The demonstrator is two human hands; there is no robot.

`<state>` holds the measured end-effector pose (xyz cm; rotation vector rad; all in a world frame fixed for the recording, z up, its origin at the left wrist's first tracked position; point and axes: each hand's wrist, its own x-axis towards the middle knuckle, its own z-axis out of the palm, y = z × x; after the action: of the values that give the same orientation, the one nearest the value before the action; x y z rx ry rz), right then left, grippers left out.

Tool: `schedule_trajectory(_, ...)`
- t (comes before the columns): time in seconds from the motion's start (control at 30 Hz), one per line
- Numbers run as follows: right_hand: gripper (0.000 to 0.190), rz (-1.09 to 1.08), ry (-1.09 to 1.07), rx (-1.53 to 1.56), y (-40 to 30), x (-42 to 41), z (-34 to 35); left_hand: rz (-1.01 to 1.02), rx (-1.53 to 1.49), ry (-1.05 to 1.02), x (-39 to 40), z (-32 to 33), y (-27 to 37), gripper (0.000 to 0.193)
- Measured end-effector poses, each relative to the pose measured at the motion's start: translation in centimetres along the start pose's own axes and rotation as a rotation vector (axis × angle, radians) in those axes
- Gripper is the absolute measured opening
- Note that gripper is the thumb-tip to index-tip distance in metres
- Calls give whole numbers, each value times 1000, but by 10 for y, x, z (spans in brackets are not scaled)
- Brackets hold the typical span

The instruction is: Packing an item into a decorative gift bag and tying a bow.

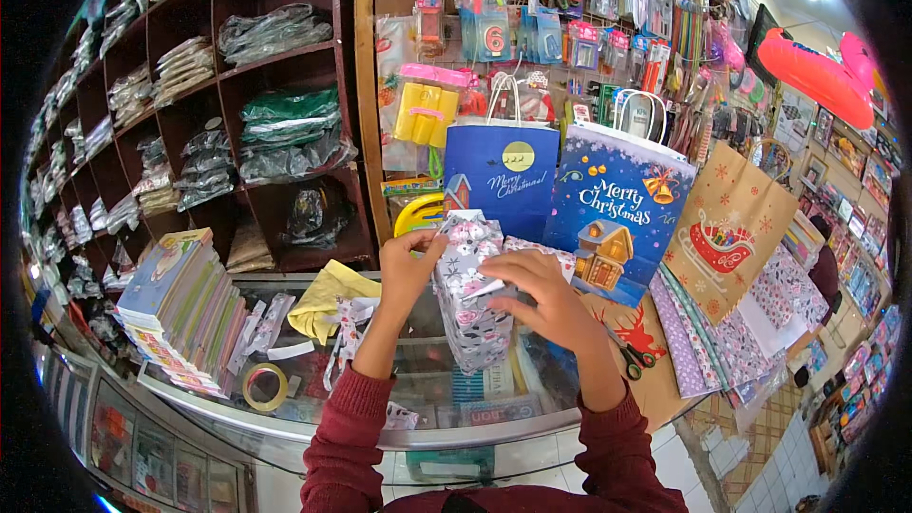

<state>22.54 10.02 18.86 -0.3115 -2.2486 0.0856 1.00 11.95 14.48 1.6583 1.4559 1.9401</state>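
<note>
A box wrapped in grey floral gift paper (474, 328) stands on the glass counter in front of me. My left hand (410, 260) is at its upper left edge, thumb and fingers pinching the paper near the top. On the right, my right hand (538, 292) has its fingers spread over the side of the box, beside a raised flap with a white underside (486, 288). Whether those fingertips press on the paper is hard to tell. Behind my right hand lies another piece of floral wrapping (541, 251), partly hidden.
Scissors (633, 360) rest on a brown paper bag to the right, near folded wrapping sheets (705, 342). Christmas gift bags (620, 206) stand at the back. On the left are a tape roll (265, 386), paper scraps, a yellow cloth (324, 299) and stacked books (189, 306).
</note>
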Motion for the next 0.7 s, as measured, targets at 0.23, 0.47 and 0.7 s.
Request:
schedule_trajectory(0.23, 12, 154, -159, 625, 66, 4, 4, 86, 57, 58, -9, -1, 18, 22)
schedule_trajectory(0.47, 11, 31, -140, 760, 73, 4, 13, 84, 150, 13, -15, -11, 24, 26)
schedule_trajectory(0.7, 15, 222, 6, 913, 87, 1, 26, -37, 39, -54, -22, -18, 26, 31)
